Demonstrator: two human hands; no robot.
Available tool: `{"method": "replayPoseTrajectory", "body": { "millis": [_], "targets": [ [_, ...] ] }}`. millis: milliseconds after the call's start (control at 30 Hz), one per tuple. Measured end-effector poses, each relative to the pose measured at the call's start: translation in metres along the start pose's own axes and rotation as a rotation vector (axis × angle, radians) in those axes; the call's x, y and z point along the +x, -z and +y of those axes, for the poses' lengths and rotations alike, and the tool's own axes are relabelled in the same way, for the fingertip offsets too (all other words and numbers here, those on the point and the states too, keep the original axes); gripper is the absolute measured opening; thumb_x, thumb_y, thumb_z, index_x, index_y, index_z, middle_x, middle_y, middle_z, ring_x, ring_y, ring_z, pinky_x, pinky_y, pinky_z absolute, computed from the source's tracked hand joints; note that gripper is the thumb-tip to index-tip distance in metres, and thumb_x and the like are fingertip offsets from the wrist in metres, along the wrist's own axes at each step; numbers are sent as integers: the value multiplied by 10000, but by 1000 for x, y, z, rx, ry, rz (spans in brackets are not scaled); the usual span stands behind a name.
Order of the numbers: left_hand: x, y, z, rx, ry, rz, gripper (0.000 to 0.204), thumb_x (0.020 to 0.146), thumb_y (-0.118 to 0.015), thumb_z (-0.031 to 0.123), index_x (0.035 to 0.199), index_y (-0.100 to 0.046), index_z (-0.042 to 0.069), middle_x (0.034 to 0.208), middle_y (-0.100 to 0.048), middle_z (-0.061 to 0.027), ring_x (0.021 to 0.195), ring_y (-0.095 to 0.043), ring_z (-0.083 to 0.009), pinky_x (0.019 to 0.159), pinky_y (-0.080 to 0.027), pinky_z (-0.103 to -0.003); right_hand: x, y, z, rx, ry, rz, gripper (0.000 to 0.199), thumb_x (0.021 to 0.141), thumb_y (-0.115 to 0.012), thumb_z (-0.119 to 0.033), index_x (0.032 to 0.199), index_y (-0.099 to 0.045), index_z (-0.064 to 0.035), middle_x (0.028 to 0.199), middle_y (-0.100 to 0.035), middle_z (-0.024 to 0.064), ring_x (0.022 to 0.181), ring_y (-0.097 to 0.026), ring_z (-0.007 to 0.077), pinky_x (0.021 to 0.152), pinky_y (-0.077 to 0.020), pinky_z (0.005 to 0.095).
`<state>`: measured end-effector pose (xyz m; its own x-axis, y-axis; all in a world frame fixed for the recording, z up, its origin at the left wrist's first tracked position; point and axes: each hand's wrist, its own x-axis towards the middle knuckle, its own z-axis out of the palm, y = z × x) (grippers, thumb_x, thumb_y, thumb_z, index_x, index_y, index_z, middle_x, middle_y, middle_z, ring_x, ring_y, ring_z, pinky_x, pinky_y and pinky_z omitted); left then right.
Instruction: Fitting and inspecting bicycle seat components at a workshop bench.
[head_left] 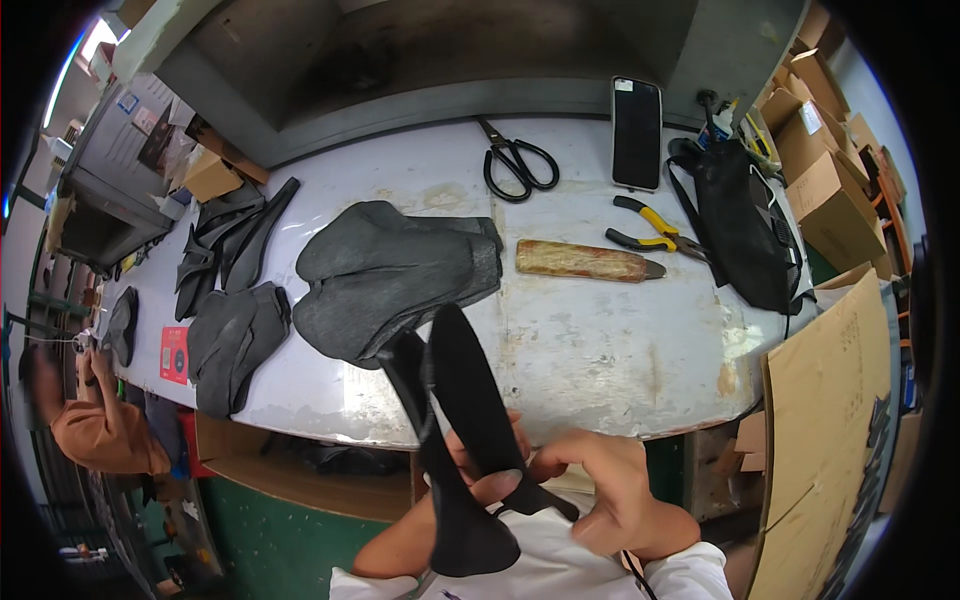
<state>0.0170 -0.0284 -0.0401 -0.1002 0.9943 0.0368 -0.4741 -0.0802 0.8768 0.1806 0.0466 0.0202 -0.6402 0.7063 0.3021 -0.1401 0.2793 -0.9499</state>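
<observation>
A long, curved black piece of flexible sheet material (470,390), leather-like, is raised in front of my body, folded or doubled so that two arms rise toward the table. My left hand (487,484) is closed on its lower part, the thumb lying across the surface and the other fingers mostly behind it. Close to the right end of the piece is my right hand (612,482), bent in a loose curve with thumb and forefinger apart. Whether its fingertips touch the piece is unclear. Just beyond the raised piece lies a large stack of dark grey shaped pieces (390,270).
On the white table (600,360) lie black-handled scissors (515,165), a wrapped-handle knife (585,262), yellow-black pliers (660,235), a phone (637,135) and a black pouch (745,220). More dark pieces (238,340) sit left. Cardboard (825,430) stands right; a person (110,430) is far left.
</observation>
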Motion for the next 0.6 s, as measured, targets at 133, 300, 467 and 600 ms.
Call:
{"method": "replayPoseTrajectory", "body": {
  "millis": [133,300,467,600],
  "targets": [
    [-4,-2,-2,-116,136,59,679,757,-791,191,1281,-421,-30,853,-504,-68,828,-535,-175,737,-444,-322,2,-10,-2,-463,91,71,323,776,-799,-211,882,-593,13,683,-587,105,535,-596,235,479,-456,321],
    [-9,0,14,-407,351,-55,884,621,-836,64,1354,-342,22,1068,-551,-93,1010,-544,-182,886,-422,-325,9,-16,-2,-466,100,198,225,806,-772,-131,740,-573,-49,499,-505,61,383,-499,237,382,-363,332],
    [-9,-16,31,-110,264,54,546,819,-683,117,1297,-448,-4,1293,-522,-173,1213,-509,-241,1061,-363,-384,10,-9,7,-401,31,166,211,819,-763,-150,749,-587,-57,528,-543,77,418,-545,246,393,-378,328],
    [-9,-36,52,-235,218,-85,552,896,-584,146,1395,-413,-14,1539,-291,-243,1473,-200,-304,1187,-180,-455,11,-5,9,-131,56,90,202,872,-716,-174,759,-615,-41,565,-580,75,448,-564,213,445,-412,288]
  ]
}}
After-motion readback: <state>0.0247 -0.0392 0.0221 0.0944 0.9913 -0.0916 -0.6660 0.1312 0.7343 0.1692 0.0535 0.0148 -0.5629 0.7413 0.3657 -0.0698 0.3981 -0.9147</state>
